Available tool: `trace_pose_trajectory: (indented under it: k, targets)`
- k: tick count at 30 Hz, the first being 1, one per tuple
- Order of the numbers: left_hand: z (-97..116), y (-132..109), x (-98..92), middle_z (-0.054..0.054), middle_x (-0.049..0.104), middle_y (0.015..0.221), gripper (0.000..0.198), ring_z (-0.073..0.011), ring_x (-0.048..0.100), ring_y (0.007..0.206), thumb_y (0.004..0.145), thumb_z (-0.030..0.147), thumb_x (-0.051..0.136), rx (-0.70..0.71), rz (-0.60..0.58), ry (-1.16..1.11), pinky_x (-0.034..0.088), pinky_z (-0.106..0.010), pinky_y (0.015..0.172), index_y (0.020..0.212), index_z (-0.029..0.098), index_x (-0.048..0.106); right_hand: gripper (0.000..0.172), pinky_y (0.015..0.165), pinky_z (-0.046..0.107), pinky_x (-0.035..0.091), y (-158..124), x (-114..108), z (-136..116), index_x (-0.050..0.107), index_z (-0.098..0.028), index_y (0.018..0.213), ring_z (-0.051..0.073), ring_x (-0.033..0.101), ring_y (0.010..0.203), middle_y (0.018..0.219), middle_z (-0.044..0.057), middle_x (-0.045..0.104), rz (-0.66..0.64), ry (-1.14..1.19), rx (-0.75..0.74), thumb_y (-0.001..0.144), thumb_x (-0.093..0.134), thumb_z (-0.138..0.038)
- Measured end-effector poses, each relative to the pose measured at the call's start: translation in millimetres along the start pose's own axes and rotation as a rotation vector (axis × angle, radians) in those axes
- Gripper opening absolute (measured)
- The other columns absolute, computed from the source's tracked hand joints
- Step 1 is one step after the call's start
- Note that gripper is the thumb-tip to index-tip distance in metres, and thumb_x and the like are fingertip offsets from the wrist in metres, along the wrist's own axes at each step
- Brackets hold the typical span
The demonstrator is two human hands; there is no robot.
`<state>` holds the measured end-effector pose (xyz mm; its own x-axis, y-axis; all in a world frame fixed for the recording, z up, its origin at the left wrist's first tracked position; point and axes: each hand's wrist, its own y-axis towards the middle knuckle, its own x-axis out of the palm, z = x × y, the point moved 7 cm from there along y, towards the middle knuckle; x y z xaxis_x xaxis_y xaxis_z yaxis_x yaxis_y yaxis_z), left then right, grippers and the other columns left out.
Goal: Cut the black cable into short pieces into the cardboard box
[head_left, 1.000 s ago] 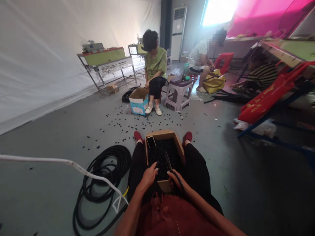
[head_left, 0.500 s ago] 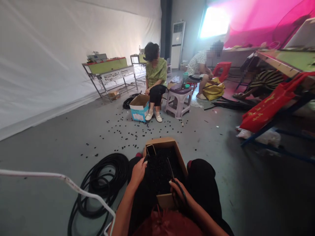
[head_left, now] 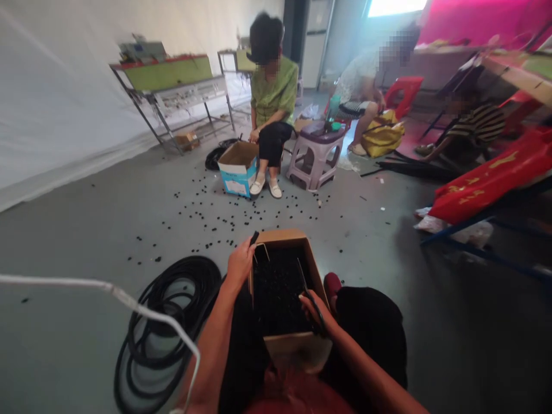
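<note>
- This room is serving as a makeshift workshop, with white sheeting point(head_left: 56, 98) covering the wall.
- Steel-framed workbenches point(head_left: 168, 75) are standing along it, carrying electrical equipment.
- Small black pieces point(head_left: 224, 213) are littering the grey concrete floor point(head_left: 77, 213) near a coiled black cable point(head_left: 166, 333).
- Workers point(head_left: 271, 86) are sitting low beside a cardboard box point(head_left: 238, 164).

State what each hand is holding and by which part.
The left hand pinches a short black rubber offcut by its lower end; the right hand grips long-bladed scissors by their black handles.
</note>
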<state>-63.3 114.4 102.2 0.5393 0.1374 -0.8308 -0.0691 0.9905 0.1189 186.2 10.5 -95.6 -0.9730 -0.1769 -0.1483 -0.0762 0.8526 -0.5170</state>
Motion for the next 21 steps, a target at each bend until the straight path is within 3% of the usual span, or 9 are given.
trace_pose_trajectory:
  k: [6,12,15,18,21]
  targets:
    - [-2,63,23.5,-0.013,0.069,0.112,0.042,-0.0219,0.064,0.103,0.096,0.03,0.039,0.013,0.026,0.012,0.047,-0.034,0.092,0.133,0.014,0.052,0.017,0.058,0.026,0.041,-2,41,82,0.045,-0.022,0.082,0.014,0.051,0.06,0.064,-0.003,0.051,-0.069,-0.171,0.212,0.076,0.051,-0.036]
    - [-7,94,65.0,-0.012,0.067,0.118,0.042,-0.0213,0.064,0.103,0.096,0.031,0.038,-0.008,-0.064,-0.049,0.047,-0.033,0.091,0.132,0.016,0.054,0.01,0.07,0.027,0.042,11,53,120,0.051,-0.021,0.082,0.018,0.057,0.074,0.074,0.0,0.06,-0.147,-0.31,0.304,0.074,0.055,-0.026]
    - [-14,104,79.8,-0.013,0.066,0.119,0.042,-0.0218,0.063,0.105,0.096,0.03,0.038,-0.023,-0.096,-0.072,0.046,-0.033,0.092,0.133,0.015,0.053,0.014,0.073,0.029,0.041,24,48,128,0.053,-0.021,0.091,0.021,0.059,0.079,0.078,0.003,0.063,-0.13,-0.377,0.339,0.079,0.05,-0.027]
    - [-18,112,89.5,-0.013,0.066,0.118,0.043,-0.0211,0.062,0.105,0.096,0.03,0.039,-0.037,-0.102,-0.095,0.046,-0.032,0.093,0.134,0.016,0.052,0.032,0.077,0.03,0.04,44,31,122,0.05,-0.022,0.113,0.023,0.061,0.087,0.088,0.005,0.065,-0.05,-0.437,0.351,0.083,0.049,-0.034]
    - [-16,115,98.5,-0.012,0.067,0.117,0.043,-0.0205,0.062,0.104,0.096,0.029,0.039,-0.029,-0.131,-0.115,0.045,-0.032,0.094,0.134,0.015,0.051,0.044,0.076,0.03,0.042,71,-7,105,0.047,-0.022,0.124,0.024,0.062,0.091,0.103,0.009,0.065,0.219,-0.5,0.35,0.084,0.047,-0.041]
